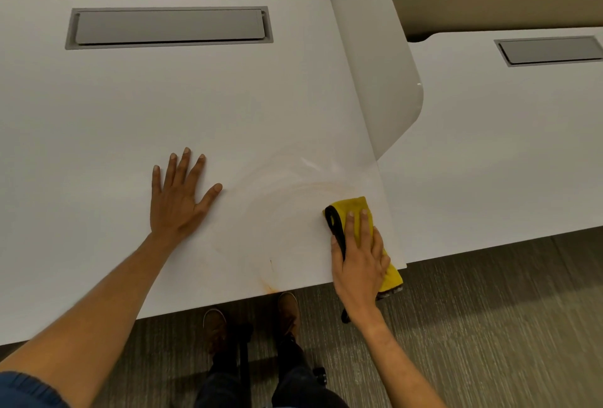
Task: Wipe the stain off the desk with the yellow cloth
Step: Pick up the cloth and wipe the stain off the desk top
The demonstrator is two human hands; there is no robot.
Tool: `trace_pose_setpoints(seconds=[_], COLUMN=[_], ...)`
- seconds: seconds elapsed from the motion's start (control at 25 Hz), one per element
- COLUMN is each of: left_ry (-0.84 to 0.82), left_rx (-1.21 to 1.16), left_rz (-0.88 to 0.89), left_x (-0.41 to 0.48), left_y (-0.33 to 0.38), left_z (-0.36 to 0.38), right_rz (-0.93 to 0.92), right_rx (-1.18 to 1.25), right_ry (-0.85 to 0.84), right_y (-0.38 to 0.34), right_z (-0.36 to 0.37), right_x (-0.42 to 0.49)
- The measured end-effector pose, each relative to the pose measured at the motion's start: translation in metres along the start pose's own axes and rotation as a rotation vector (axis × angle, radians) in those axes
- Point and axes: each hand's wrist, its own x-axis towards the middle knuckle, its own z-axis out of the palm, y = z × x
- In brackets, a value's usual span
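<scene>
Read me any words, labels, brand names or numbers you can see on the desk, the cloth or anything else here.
None: no readable text shows anywhere.
Desk: plain white, only a smeared stain.
Yellow cloth: black trim, no visible tag text.
Grey cable hatches: unmarked.

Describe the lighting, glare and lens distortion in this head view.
Head view: soft, even overhead light, faint shadows beside the left hand and right hand; a small glare spot on the white divider; wide-angle bending curves the desk edges; the pale orange stain smears read low-contrast; focus is sharp.
</scene>
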Motion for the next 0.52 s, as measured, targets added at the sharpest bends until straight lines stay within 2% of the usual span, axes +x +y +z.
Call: trace_pose_setpoints(seconds=[0.24,0.52], left_ry=[0.004,-0.006], left_rx=[0.005,-0.001], left_rz=[0.003,0.008], left_x=[0.0,0.0], left_y=[-0.001,-0.002], left_z=[0.001,0.002], right_rz=[-0.04,-0.28], right_rx=[0.049,0.085], right_ry=[-0.168,-0.176], right_y=[-0.065,-0.133], right_z=[0.005,0.024], right_x=[-0.052,-0.083])
